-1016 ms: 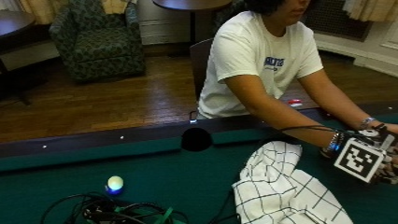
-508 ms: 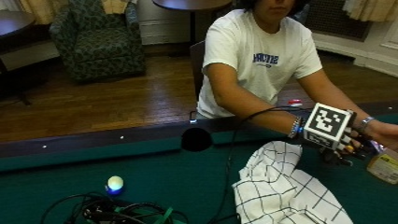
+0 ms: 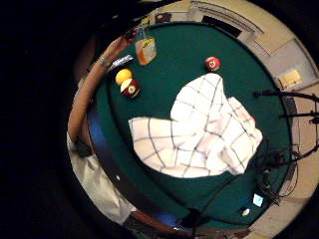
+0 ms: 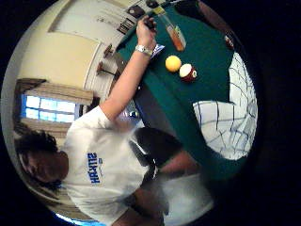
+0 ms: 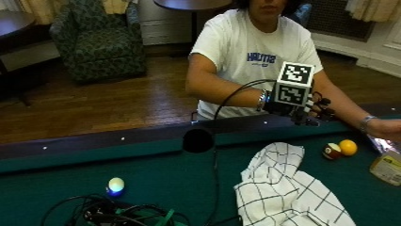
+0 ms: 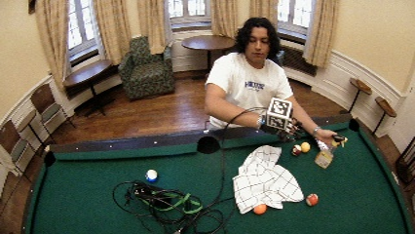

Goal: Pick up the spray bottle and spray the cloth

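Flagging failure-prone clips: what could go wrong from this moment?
The bare hand, not the gloved right hand, holds the spray bottle, so the wrong hand may spray. The yellow ball and striped ball lie between the gloved hand and the bottle; a reach across could knock them. The cloth is bunched, so mist might hit the green felt.

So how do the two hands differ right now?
The gloved right hand hangs in the air above the table rail and holds nothing, while the bare left hand is out at the side, gripping the top of the spray bottle. Neither hand touches the checked cloth.
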`<state>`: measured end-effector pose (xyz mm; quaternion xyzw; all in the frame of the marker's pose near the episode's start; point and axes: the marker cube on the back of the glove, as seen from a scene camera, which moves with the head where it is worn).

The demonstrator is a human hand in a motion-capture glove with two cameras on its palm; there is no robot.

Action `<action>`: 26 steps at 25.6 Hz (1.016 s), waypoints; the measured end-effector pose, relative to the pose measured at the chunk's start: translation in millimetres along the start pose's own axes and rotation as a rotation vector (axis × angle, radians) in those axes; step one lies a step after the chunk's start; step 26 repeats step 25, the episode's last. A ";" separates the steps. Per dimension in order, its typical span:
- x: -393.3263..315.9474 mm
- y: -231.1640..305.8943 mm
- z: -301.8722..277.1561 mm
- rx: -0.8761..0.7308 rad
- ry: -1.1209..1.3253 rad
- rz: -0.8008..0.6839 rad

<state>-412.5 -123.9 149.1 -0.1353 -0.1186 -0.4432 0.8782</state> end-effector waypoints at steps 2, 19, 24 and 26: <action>-6.5 14.3 -4.4 -0.018 0.031 -0.021; -12.6 71.7 -26.4 -0.029 0.058 -0.070; -8.8 73.2 -24.0 -0.023 0.060 -0.068; -8.8 73.1 -23.4 -0.022 0.060 -0.068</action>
